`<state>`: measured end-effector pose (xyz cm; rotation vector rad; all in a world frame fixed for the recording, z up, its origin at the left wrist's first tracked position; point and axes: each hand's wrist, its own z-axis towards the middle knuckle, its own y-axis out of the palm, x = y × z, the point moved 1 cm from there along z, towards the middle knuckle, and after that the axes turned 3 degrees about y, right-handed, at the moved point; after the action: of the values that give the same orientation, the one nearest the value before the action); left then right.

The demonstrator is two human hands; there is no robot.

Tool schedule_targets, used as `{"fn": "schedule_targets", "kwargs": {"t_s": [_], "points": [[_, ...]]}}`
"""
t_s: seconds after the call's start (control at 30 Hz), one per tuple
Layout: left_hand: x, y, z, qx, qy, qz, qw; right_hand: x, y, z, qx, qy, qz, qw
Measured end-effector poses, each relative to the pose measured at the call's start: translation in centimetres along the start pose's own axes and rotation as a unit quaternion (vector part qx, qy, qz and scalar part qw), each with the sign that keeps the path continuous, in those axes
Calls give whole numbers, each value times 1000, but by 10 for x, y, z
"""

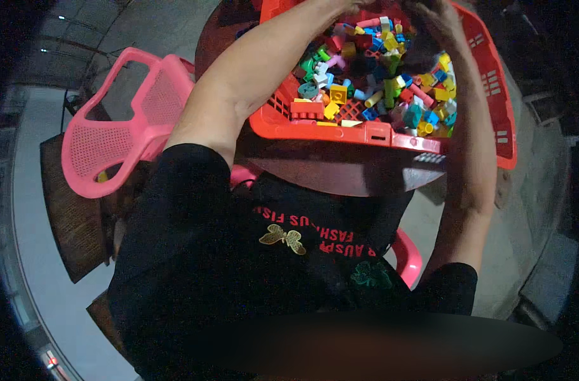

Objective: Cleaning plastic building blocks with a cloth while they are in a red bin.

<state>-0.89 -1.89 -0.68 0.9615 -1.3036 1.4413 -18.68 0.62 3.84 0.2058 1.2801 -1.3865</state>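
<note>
Both my arms reach forward over a red plastic basket (327,132) filled with colourful toy building bricks (391,63). At the top edge of the view is my left hand (351,5), mostly cut off, above the basket's far part. My right hand (440,20) hangs over the far right of the pile, its fingers dark and partly out of view. What either hand holds, if anything, cannot be made out. Near the basket's front wall lie a red brick (307,110) and a yellow brick (338,94).
The basket stands on a round dark table (340,171), its front edge close to my body. A pink plastic chair (105,143) stands to the left. Another pink chair part (407,257) shows beside me at the right. Brown panels (73,216) lie at the far left.
</note>
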Motion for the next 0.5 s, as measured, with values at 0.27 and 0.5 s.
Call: {"fn": "schedule_targets", "kwargs": {"t_s": [0.27,0.5], "points": [[41,16,-24,-73,66,-250,963,76,-25,22,-21,142,429,892],[2,18,-5,-3,106,-107,989,45,-7,14,49,129,284,949]]}}
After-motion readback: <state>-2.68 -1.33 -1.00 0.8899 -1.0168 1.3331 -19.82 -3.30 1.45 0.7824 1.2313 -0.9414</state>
